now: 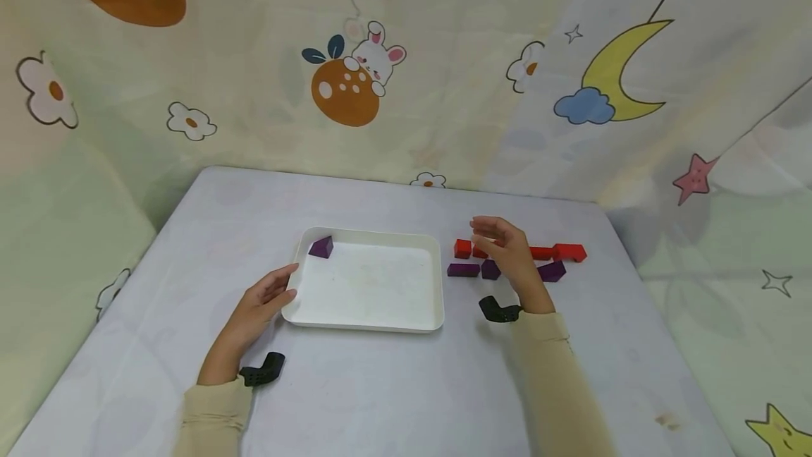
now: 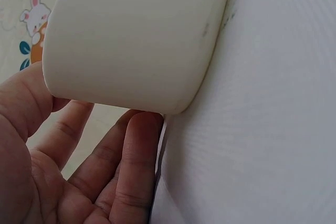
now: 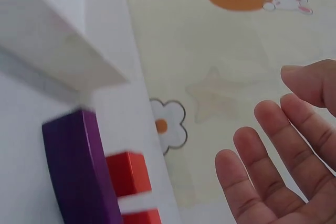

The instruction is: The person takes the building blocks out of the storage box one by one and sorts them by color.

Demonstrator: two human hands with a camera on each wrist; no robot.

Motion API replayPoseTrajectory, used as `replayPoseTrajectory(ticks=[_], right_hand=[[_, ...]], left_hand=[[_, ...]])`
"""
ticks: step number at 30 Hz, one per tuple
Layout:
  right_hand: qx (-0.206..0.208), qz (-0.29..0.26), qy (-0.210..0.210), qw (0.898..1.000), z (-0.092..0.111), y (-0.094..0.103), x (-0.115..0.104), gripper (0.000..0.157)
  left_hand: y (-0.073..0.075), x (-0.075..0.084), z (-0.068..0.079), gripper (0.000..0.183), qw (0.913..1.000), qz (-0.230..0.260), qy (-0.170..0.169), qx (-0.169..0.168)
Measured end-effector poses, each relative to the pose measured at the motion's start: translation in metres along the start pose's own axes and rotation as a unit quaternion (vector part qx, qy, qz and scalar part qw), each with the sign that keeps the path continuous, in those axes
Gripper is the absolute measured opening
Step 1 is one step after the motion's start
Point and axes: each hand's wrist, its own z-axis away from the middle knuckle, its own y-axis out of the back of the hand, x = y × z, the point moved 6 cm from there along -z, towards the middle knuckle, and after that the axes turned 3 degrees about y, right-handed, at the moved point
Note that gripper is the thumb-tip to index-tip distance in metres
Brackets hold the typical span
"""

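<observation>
A shallow white tray (image 1: pixel 371 284) lies on the table with one purple wedge-like block (image 1: pixel 321 247) in its far left corner. My left hand (image 1: pixel 256 305) is at the tray's left side, its relaxed fingertips and thumb touching the outer wall (image 2: pixel 136 45). Over the block rows to the right of the tray hovers my right hand (image 1: pixel 512 259), fingers loosely spread and holding nothing. Beneath and around it are a red cube (image 1: pixel 462 249), a long purple block (image 1: pixel 463 270), a purple pentagonal block (image 1: pixel 490 270) and another purple block (image 1: pixel 552 271). The hand hides part of both rows.
At the right end of the back row lie a red bar (image 1: pixel 541 253) and an angular red block (image 1: pixel 569 252). A white cloth covers the table (image 1: pixel 380 393). Printed fabric (image 1: pixel 444 90) hangs behind the table and along its sides.
</observation>
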Motion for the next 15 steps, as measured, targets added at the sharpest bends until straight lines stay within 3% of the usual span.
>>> replayPoseTrajectory(ticks=[8,15], right_hand=[[-0.007,-0.037,0.025,0.999,-0.015,-0.035,-0.015,0.038],[-0.038,-0.045,0.013,0.998,-0.027,-0.068,-0.02,0.04]], left_hand=[[0.0,-0.003,-0.002,0.056,0.9999,-0.009,0.008,0.002],[0.0,-0.004,-0.002,0.056,0.9998,-0.013,0.01,0.007]])
